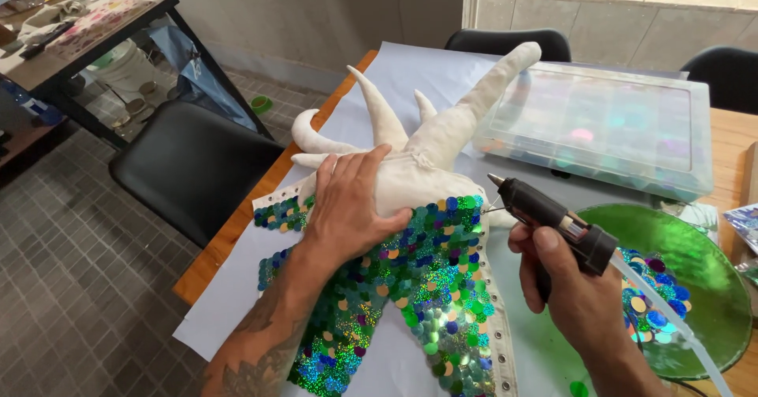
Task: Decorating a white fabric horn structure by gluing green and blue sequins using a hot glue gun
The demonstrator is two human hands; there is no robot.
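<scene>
a person's left hand (347,207) lay flat, fingers spread and closed on nothing, pressing on a stuffed cream fabric figure (418,168) with long pointed limbs, which rested on a sheet of pale paper (229,294) covering a wooden table (730,140). the right hand (564,282) had its grip clamped around the handle of a black hot glue gun (545,215), a clear glue stick (671,322) trailing from its back end. the gun's metal tip sat just beside the right edge of a field of iridescent sequins (422,286) in green, blue, purple and gold that covered the lower part of the figure. a strip of eyelet tape (497,334) ran along that edge. behind the right hand, a round green glass plate (703,278) held a small heap of loose sequins (647,294). farther back on the table lay a clear plastic organiser box (600,124) with many compartments, its lid shut. black chairs (189,168) stood at the table's near left side and far end, and a cluttered dark-framed worktable (71,41) stood well apart at the upper left on the tiled floor (71,286).
</scene>
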